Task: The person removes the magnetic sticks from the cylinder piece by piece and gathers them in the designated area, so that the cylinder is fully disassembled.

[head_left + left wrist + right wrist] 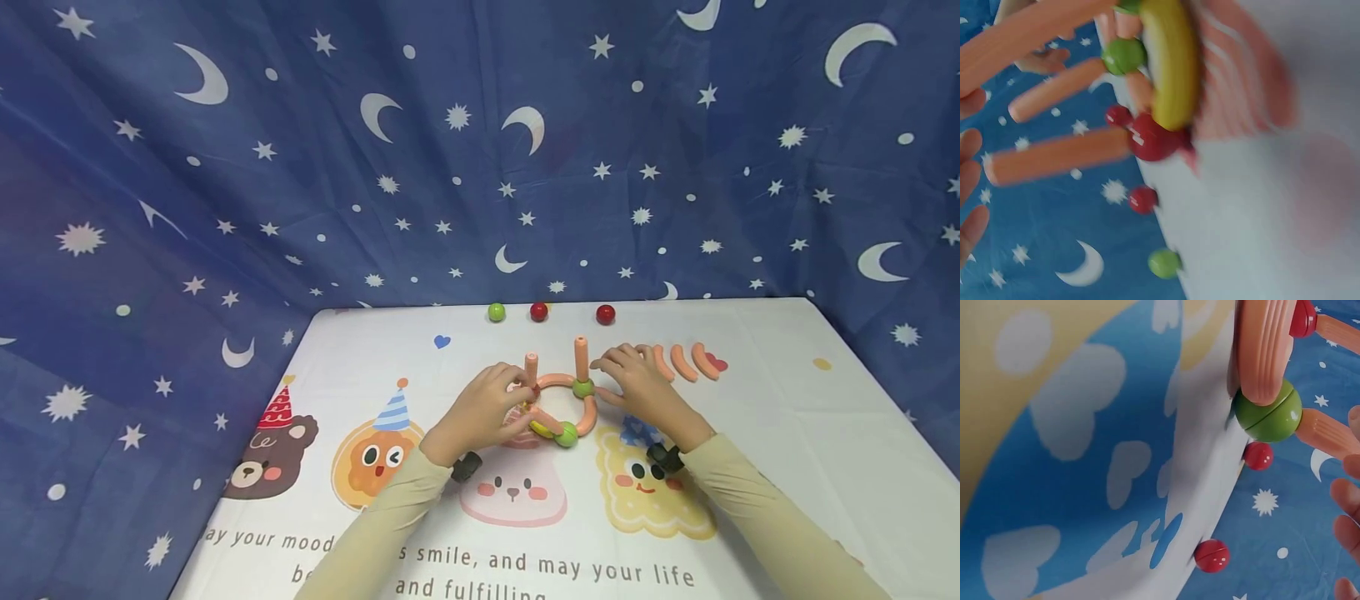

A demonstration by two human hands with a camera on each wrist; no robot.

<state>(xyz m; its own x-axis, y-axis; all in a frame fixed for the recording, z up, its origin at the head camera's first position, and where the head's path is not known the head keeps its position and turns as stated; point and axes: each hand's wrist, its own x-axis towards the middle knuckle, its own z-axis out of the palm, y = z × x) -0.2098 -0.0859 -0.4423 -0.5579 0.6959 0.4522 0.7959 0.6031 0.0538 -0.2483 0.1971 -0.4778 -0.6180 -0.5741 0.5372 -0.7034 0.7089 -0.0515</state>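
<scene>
A ring-shaped toy frame stands on the table, made of curved orange pieces (556, 380), a yellow curved piece (1175, 69) and joining balls. Straight orange sticks rise from a red ball (1152, 139) and a rear green ball (582, 388). My left hand (483, 410) is at the frame's left, thumb and index finger pinching the end of a tilted orange stick (548, 420) that runs to the front green ball (566, 434). Just right of the rear upright stick (581, 360) is my right hand (643, 385), its relaxed fingers (1346, 495) close beside that stick.
Along the table's far edge lie a loose green ball (497, 312) and two red balls (538, 312) (605, 314). Three curved orange pieces (684, 363) lie beyond my right hand. A blue star-patterned curtain (450, 208) hangs behind the white printed tablecloth (765, 392).
</scene>
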